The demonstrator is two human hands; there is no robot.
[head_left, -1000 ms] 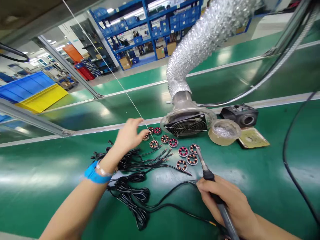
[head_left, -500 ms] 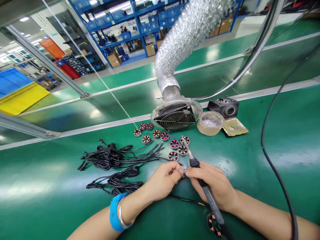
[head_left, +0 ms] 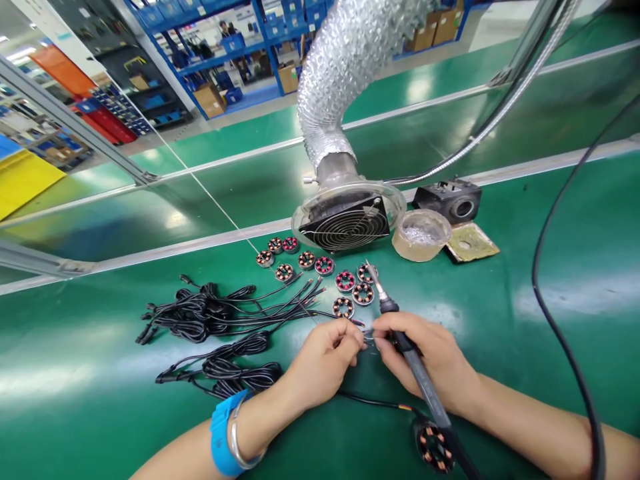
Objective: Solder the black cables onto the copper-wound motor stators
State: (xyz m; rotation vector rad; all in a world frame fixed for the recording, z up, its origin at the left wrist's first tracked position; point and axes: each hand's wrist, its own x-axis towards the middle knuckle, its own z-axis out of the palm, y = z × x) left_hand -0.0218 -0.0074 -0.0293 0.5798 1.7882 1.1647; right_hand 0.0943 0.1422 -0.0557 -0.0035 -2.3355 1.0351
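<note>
My left hand, with a blue band and a silver bangle at the wrist, is closed in a pinch on thin silvery wire. My right hand wraps round a soldering iron, its metal tip pointing up and away over a motor stator. Its thumb and forefinger are close to the wire ends; whether they touch them I cannot tell. Several more ring-shaped stators, with copper or red windings, lie beyond my hands. Another stator, joined to a black cable, lies below my right hand.
Bundled black cables lie at left on the green table. Behind the stators hangs a fume extractor fan on a foil duct. A round tub, a yellow sponge tray and a black iron holder stand right of it.
My hands have drawn slightly apart, baring more of the thin wire between them. The view has shifted a little, and the stator below my right hand shows more fully.
</note>
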